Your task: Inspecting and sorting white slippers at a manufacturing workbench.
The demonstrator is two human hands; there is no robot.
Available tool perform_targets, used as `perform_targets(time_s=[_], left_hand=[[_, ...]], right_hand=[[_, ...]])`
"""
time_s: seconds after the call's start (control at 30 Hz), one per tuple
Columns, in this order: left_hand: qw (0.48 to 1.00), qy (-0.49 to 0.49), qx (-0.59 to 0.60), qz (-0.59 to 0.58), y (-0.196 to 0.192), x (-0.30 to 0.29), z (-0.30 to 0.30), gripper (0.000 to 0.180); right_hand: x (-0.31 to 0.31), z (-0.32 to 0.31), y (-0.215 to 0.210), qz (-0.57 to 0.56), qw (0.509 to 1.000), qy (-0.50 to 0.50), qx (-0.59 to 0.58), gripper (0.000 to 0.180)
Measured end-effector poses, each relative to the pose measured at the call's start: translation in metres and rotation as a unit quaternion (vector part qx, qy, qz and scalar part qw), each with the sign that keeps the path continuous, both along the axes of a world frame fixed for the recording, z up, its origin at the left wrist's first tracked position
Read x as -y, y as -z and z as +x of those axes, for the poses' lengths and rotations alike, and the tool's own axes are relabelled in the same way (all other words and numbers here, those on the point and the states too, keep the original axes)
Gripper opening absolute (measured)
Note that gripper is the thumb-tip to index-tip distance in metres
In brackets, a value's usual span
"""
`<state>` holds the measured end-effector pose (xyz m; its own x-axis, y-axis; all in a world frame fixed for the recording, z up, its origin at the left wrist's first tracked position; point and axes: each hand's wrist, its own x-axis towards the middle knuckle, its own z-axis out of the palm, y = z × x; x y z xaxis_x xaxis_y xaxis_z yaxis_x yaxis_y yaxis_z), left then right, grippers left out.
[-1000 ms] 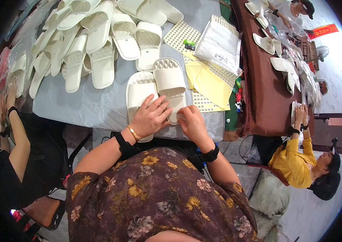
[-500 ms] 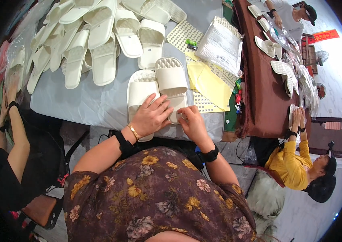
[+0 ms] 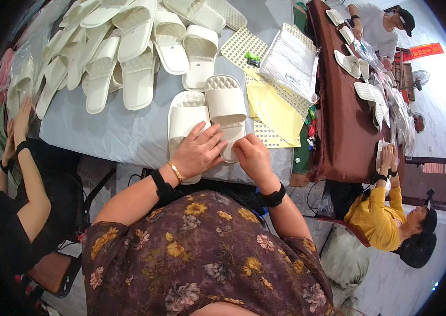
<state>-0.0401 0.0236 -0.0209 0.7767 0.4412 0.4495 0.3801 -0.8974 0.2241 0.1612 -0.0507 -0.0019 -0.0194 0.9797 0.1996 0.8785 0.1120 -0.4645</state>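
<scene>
Pale blue-grey on top, the bench (image 3: 102, 138) carries a heap of cream slippers (image 3: 139, 79) at its far left, while a second bench (image 3: 333, 134), covered in brown, stands to the right with a person in a yellow top (image 3: 378, 221) seated beside it and a person in white (image 3: 378, 29) farther along. At the near edge of the first bench, two more slippers lie side by side, heel ends toward the wearer: the left slipper (image 3: 187, 118) and, set slightly farther forward, the right slipper (image 3: 226, 105). The left hand (image 3: 199, 150) lies with fingers spread across both of them. The right hand (image 3: 254, 158) is at the heel end of the right slipper, its fingers curled in and fingertips drawn together; whether anything sits between them I cannot tell. Just to the right are yellow sheets (image 3: 282, 122), a label sheet (image 3: 240, 48) with rows of tiny dark marks, and a silvery-white padded packet (image 3: 289, 63). At the far left, a co-worker's hands (image 3: 21, 120) are beside clear plastic wrapping (image 3: 27, 63).
</scene>
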Motion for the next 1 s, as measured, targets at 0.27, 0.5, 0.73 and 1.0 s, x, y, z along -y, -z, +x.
perform_targets(time_s=[0.27,0.5,0.73,1.0], left_hand=[[1.000,0.000,0.005,0.003,0.001,0.003,-0.002,0.042],[1.000,-0.004,0.006,-0.006,0.004,0.004,-0.001,0.043],[1.000,-0.004,0.001,0.001,-0.002,0.001,-0.001,0.042],[1.000,-0.004,0.005,0.002,0.001,0.002,-0.001,0.043]], right_hand=[[-0.002,0.003,-0.001,-0.028,0.996,-0.049,0.066,0.009],[-0.025,0.001,-0.011,-0.052,0.997,0.015,-0.057,0.004],[-0.045,-0.002,-0.004,-0.058,0.998,-0.008,0.010,0.007],[-0.047,0.000,0.005,-0.052,0.997,0.050,-0.023,0.013]])
